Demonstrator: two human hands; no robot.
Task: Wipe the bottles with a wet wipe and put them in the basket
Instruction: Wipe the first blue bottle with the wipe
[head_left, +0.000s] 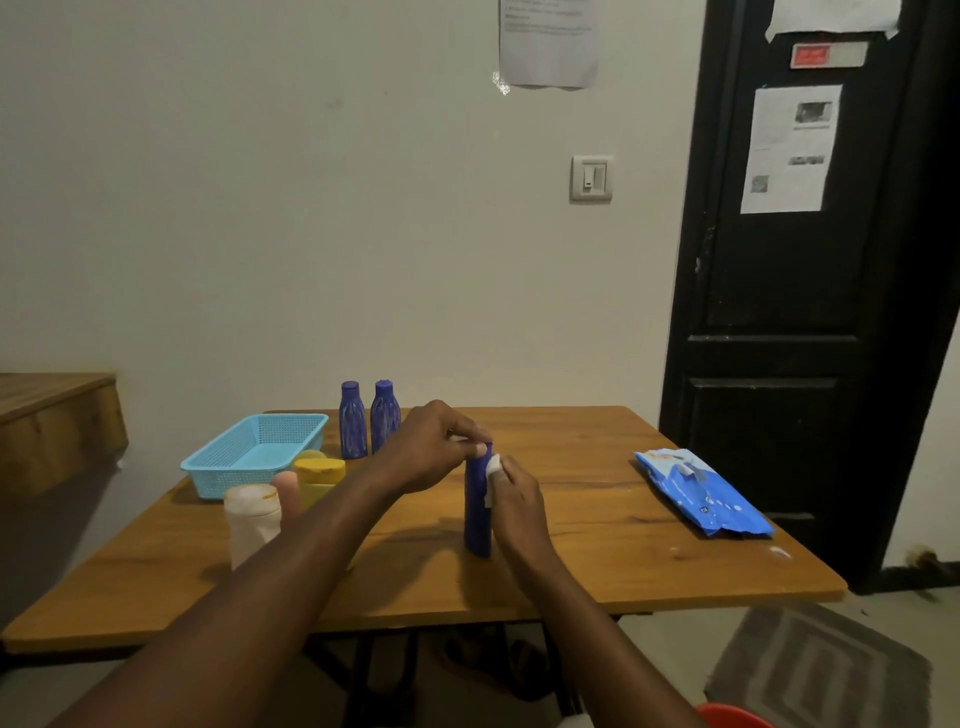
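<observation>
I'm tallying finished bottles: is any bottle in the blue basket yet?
No: the blue basket shows only its bare mesh floor, while the dark blue bottle being wiped stands on the table.

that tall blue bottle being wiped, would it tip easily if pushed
Probably: the blue bottle stands tall on a narrow base, so a push near the top could topple it. Smooth plastic under the wet wipe may be slippery.

Both bare arms are extending forward over the table, the hands almost touching.
The left hand (431, 449) is arching palm down, its fingertips curling onto the cap of the blue bottle (477, 525). The right hand (519, 501) is sitting lower and just beside it, pinching a small white wipe (492, 464) against the bottle's upper side.
</observation>
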